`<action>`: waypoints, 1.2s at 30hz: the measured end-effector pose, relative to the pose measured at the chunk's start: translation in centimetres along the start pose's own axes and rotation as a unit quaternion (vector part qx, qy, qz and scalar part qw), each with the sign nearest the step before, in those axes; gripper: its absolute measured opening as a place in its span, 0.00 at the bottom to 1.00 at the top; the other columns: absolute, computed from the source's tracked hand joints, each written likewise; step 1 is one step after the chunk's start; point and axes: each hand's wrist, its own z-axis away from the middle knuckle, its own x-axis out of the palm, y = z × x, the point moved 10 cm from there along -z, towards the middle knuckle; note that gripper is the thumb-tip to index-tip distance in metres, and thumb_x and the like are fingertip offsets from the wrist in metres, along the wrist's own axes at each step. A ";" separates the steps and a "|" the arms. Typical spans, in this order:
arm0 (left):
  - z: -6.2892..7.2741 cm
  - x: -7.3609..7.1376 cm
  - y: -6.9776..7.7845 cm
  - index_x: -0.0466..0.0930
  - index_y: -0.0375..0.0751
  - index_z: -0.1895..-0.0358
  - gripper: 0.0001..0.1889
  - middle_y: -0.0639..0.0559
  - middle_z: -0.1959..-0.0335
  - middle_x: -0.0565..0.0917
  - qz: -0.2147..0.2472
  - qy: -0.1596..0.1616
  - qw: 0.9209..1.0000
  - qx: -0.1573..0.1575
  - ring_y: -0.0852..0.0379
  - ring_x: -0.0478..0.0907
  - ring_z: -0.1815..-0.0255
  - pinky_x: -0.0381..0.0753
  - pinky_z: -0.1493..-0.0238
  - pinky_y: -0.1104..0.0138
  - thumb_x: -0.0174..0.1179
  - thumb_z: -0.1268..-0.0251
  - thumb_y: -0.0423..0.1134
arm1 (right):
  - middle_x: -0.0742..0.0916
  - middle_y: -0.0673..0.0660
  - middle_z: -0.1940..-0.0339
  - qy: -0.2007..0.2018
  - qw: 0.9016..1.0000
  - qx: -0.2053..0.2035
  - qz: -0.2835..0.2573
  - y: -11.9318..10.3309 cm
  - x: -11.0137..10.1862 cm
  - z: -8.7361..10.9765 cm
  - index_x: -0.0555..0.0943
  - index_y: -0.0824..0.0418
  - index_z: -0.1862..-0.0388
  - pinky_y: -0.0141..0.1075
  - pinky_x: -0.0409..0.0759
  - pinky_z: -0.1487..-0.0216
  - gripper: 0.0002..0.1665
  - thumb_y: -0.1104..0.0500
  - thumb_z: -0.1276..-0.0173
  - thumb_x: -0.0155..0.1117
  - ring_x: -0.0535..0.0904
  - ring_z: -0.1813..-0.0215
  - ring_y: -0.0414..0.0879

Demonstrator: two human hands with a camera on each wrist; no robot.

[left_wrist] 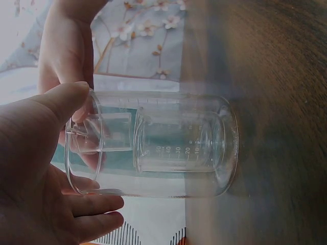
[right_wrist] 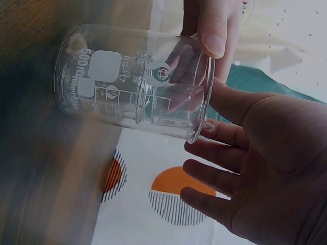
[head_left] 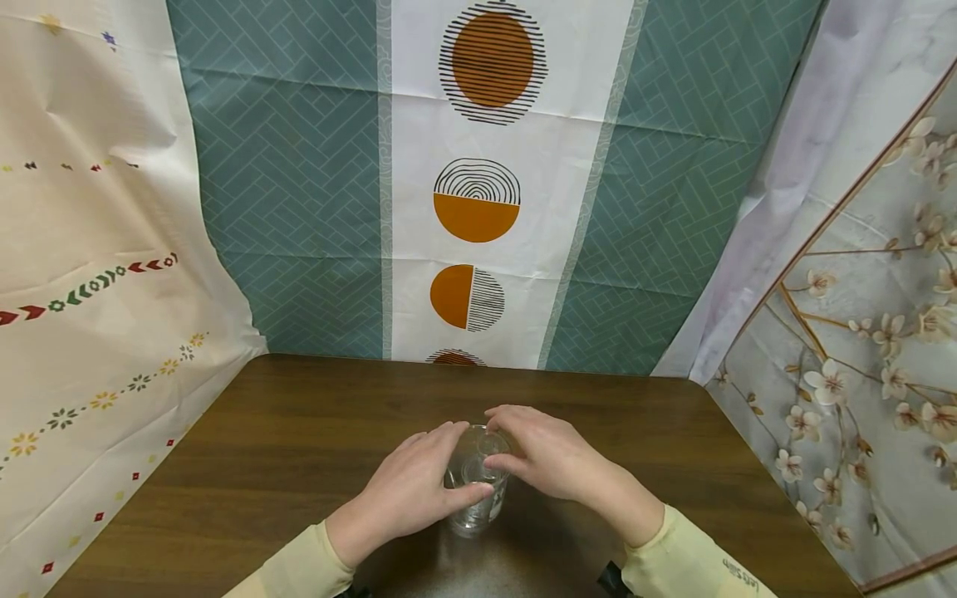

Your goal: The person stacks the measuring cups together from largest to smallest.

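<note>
A large clear glass beaker (head_left: 478,511) marked 500 ml stands upright on the table. A medium beaker (left_wrist: 176,143) with white graduations sits inside it. Higher up, at the medium beaker's mouth, is a small beaker (left_wrist: 115,132), also within the large one. My left hand (head_left: 419,486) holds the large beaker's rim, its thumb in front and fingers round the far side. Over the mouth, my right hand (head_left: 549,453) pinches the small beaker's upper edge between thumb and fingers; glass reflections partly hide this contact. The right hand's other fingers (right_wrist: 209,204) spread loosely outside the rim.
The dark wooden table (head_left: 314,415) lies beneath the glassware. Behind it hangs a green and white curtain (head_left: 299,208) with orange circles. Patterned cloths hang on the left (head_left: 97,208) and right (head_left: 860,349) sides.
</note>
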 end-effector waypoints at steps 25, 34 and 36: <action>0.0 0.0 -0.3 0.72 0.38 0.19 0.53 0.43 0.23 0.78 0.001 -0.002 1.000 -0.006 0.37 0.76 0.24 0.70 0.21 0.40 0.66 0.33 0.77 | 0.84 0.57 0.27 -0.035 0.999 -0.016 0.004 -0.4 0.5 -0.8 0.85 0.57 0.41 0.53 0.87 0.39 0.20 0.48 0.23 0.77 0.81 0.27 0.53; 0.1 0.0 -0.1 0.71 0.38 0.19 0.52 0.43 0.23 0.78 0.000 -0.001 1.000 -0.001 0.38 0.77 0.26 0.72 0.22 0.41 0.66 0.32 0.76 | 0.86 0.55 0.31 -0.049 0.999 -0.015 0.006 -0.5 0.8 -1.0 0.86 0.56 0.41 0.51 0.87 0.38 0.20 0.48 0.23 0.78 0.82 0.30 0.51; 0.1 0.0 -0.1 0.72 0.38 0.19 0.53 0.43 0.23 0.79 0.000 -0.001 1.000 0.000 0.38 0.78 0.26 0.72 0.22 0.41 0.66 0.32 0.76 | 0.88 0.52 0.35 -0.053 0.998 -0.014 0.009 -0.5 0.9 -1.1 0.86 0.56 0.41 0.49 0.87 0.40 0.20 0.47 0.24 0.78 0.83 0.33 0.49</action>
